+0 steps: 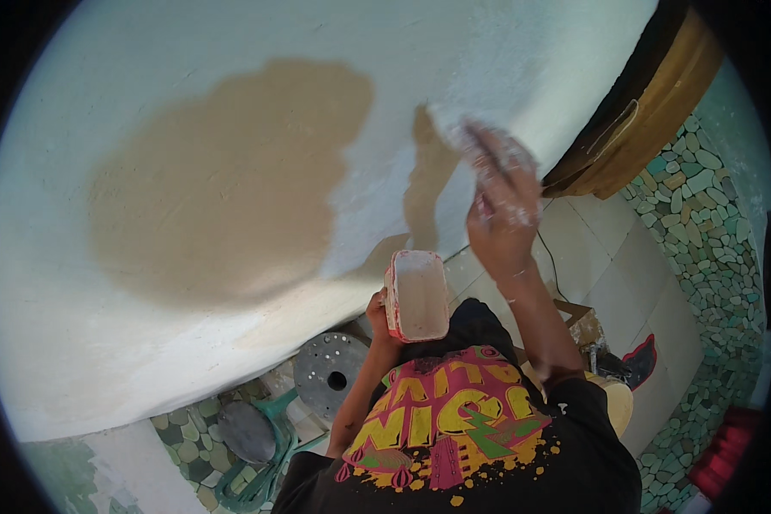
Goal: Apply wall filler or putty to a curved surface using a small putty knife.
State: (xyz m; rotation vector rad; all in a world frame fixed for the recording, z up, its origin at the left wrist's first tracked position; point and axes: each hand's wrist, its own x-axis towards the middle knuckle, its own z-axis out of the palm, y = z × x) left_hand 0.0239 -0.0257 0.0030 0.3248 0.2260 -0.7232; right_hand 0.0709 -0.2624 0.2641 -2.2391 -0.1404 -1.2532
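My left hand [379,313] grips a rectangular plastic tub [421,295] by its side, in front of my chest. The tub has red-stained edges and a pale, whitish inside. My right hand [501,193], smeared with white, is raised against the white wall [231,360] and blurred by motion. Its fingers are bent together around something pale at their tips, which I cannot make out. A shadow of the hand and tub falls on the wall just left of them.
A brown wooden frame [651,111] edges the wall at the upper right. Below lie pale floor tiles [574,248], a pebble floor strip [694,197] and a cardboard box [581,324]. A grey round disc [330,373] and a green hose [278,437] lie at the lower left.
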